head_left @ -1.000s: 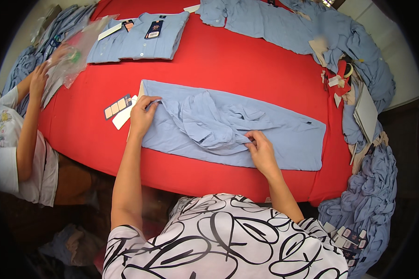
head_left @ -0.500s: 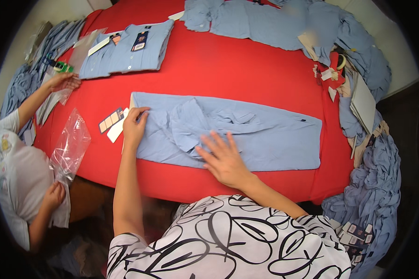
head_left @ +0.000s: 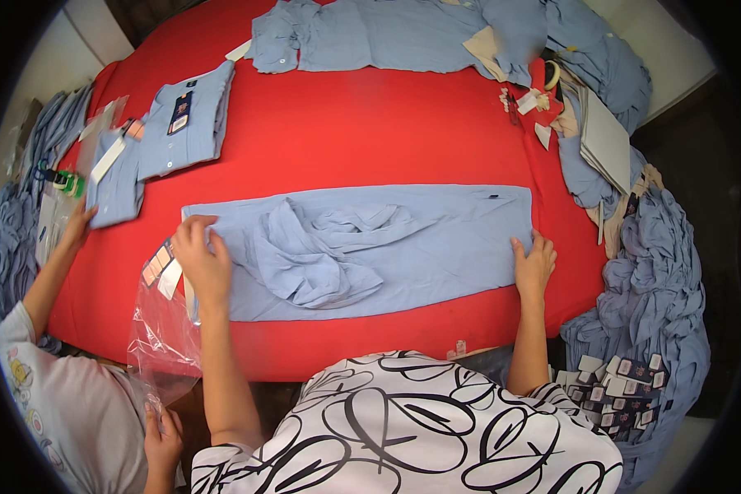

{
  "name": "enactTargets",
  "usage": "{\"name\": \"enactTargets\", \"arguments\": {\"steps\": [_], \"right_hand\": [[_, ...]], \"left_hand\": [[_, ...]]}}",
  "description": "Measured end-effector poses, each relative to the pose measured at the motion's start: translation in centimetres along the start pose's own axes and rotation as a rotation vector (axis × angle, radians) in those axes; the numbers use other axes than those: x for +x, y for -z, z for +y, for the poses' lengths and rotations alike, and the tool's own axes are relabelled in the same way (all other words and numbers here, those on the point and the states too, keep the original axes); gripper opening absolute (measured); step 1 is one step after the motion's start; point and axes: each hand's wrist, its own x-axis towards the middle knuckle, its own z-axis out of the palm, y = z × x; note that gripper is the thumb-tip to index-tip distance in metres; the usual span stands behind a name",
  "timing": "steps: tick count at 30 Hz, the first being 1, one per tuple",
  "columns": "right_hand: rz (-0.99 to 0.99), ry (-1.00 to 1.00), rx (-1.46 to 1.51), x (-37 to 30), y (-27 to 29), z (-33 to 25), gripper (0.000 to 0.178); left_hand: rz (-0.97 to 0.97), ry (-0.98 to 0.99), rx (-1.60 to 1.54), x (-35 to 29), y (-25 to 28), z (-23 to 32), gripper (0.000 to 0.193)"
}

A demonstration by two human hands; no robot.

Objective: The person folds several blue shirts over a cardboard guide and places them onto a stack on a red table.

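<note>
A light-blue shirt [head_left: 436, 247], folded into a long strip, lies crosswise before me, with loose bunched cloth on its middle. My left hand [head_left: 204, 265] bends its fingers over the shirt's left end, where a pale stiff edge shows. My right hand [head_left: 535, 262] is at the right end, thumb on the cloth and fingers curled about the edge; the fingertips are partly hidden. Beside my left hand lie a dark tag with pale panels [head_left: 157, 263] and a white tag [head_left: 170, 280].
At left a co-worker's hand [head_left: 78, 226] holds a folded shirt [head_left: 117, 193]; their other hand [head_left: 163, 436] holds a clear plastic bag [head_left: 163, 342]. Another folded, tagged shirt [head_left: 198, 123] lies behind. Blue garments [head_left: 650, 280] heap at right, near white boards [head_left: 605, 140] and a tape roll [head_left: 552, 76].
My right hand has moved from the bunched middle to the shirt's right end. The co-worker's hand has taken hold of a folded shirt and drawn it nearer. The whole view has shifted.
</note>
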Motion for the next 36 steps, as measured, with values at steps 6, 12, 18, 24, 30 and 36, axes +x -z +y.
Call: {"name": "enactTargets", "arguments": {"steps": [6,12,18,24,30,36], "right_hand": [[-0.065,-0.167,0.094,-0.2,-0.2,1.2,0.055],[-0.051,-0.152,0.225,0.1,-0.7,4.8,0.036],[-0.069,-0.002,0.936,2.8,4.8,-2.8,0.019],[-0.405,0.59,0.704,-4.3,6.9,-19.6,0.036],[-0.665,0.469,0.82,-6.9,3.9,-20.1,0.041],[-0.422,0.118,0.522,-2.2,1.9,-12.7,0.028]], "left_hand": [[-0.425,-0.363,-0.372,-3.6,-3.7,12.9,0.034],[-0.53,-0.366,-0.248,-4.4,-7.3,13.5,0.045],[-0.467,-0.236,-0.462,-3.7,-3.5,14.0,0.028],[-0.519,0.217,-0.504,-4.1,0.6,11.0,0.019],[-0.351,0.186,-0.441,-5.5,0.7,9.7,0.018],[-0.541,0.306,-0.758,-4.5,1.6,13.7,0.021]]}}
